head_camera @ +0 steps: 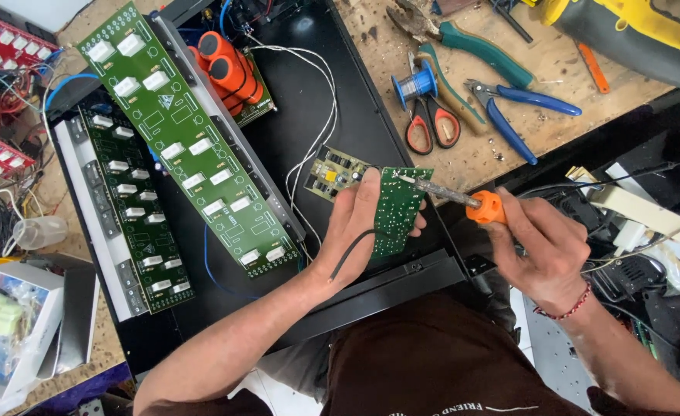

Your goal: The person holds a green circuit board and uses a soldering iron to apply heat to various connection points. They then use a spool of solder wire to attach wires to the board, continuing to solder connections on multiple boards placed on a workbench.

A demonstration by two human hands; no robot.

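Hands (359, 223) (544, 246) solder board (396, 208) beside scissors (431, 123).

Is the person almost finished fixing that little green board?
Hard to say. Done: two long green boards already sit in the black case. In hand: the left hand holds the small green board while the right hand touches the soldering iron to its top edge. Left: this small board is not mounted yet, and white wires lie loose.
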